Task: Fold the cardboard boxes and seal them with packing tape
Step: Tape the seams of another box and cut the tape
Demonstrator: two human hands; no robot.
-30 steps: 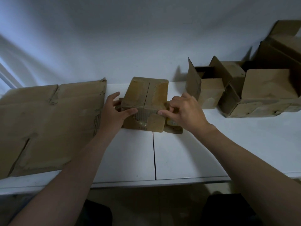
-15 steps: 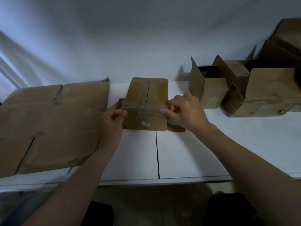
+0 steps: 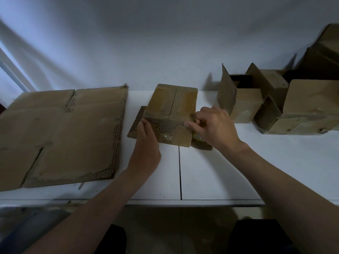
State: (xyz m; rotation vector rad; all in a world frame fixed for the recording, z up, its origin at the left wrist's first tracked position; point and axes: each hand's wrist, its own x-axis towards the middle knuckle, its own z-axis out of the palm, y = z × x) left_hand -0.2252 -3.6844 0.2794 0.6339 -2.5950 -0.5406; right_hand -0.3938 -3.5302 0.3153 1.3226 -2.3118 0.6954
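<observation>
While pressed against the front-left corner of closed box [image 3: 172,107], left hand [image 3: 145,145]: fingers nearly straight. Right hand [image 3: 214,129]: curled, pinching closed box at front-right corner. Closed box at 12 o'clock on white table [image 3: 220,173]; glossy tape patch [image 3: 166,136] on front face. Flat cardboard sheet [image 3: 64,132] at 9 o'clock. Open-flapped boxes [image 3: 244,105] at 2 o'clock.

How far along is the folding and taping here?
Done: the middle box has closed top flaps. In hand: left hand and right hand work tape on its front. Left: the flat cardboard sheet is unfolded; the open box at right is unsealed.
</observation>
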